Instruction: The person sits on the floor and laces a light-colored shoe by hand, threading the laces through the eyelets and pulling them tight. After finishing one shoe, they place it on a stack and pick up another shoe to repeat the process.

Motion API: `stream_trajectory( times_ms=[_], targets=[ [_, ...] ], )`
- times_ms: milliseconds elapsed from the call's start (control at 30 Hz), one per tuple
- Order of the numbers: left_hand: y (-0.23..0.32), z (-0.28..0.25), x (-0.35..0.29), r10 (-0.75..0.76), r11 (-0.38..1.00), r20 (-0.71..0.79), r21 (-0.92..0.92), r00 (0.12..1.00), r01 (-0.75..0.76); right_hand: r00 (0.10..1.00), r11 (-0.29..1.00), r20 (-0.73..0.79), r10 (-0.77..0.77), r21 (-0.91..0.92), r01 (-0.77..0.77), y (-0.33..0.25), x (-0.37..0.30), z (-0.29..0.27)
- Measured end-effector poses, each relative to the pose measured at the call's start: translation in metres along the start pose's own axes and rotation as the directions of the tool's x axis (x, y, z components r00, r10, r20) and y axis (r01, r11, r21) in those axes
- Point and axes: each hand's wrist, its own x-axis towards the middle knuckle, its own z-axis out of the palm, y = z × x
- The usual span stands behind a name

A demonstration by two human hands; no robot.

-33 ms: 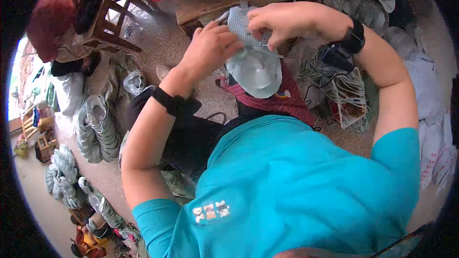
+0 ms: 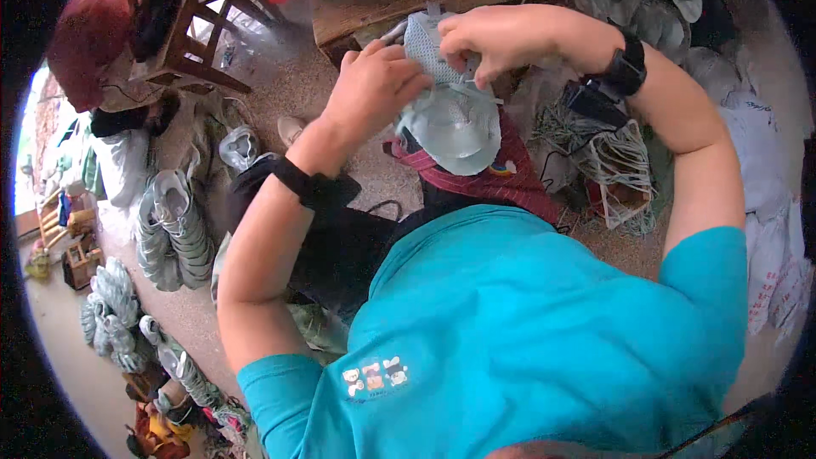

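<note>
Shoe upper (image 2: 460,132), just my side of wooden bench (image 2: 367,20), prob. light & soft; best held by edges. My L hand's (image 2: 372,89) fingers curl, R hand's (image 2: 497,38) pinch narrow; can't tell what either grips.

From your head, one wide fisheye looks down, close over your shirt (image 2: 544,314), toward your left hand (image 2: 367,92) and right hand (image 2: 493,38).

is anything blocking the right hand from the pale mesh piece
Nothing visible: the right hand is at the upper part of the pale mesh piece; the left hand is at its left edge, not between.
</note>
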Motion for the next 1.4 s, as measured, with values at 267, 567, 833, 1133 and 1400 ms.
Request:
stream_trajectory(
  times_ms=[267,567,833,1133,1400],
  targets=[
    [0.005,0.026,0.007,-0.287,0.911,-0.132,-0.344,0.949,0.228,0.981,0.987,-0.181,0.07,-0.131,-0.094,-0.005,-0.001,0.026],
    [0.013,0.012,0.0,-0.243,0.967,-0.104,-0.098,0.964,0.233,0.878,0.997,-0.475,0.057,-0.021,-0.076,-0.004,-0.013,0.057],
    [-0.023,0.027,0.017,-0.08,0.936,0.1,-0.335,0.992,0.11,0.872,1.0,-0.49,0.017,-0.007,-0.023,-0.001,-0.015,0.057],
    [0.006,0.029,0.014,-0.464,0.741,-0.035,-0.564,0.885,0.366,0.879,0.983,-0.442,0.177,0.029,-0.184,-0.01,-0.016,0.051],
    [0.031,-0.01,0.028,-0.26,0.865,-0.576,-0.496,0.775,-0.078,0.757,0.922,-0.527,0.385,0.259,-0.289,-0.003,0.0,0.068]
  ],
)
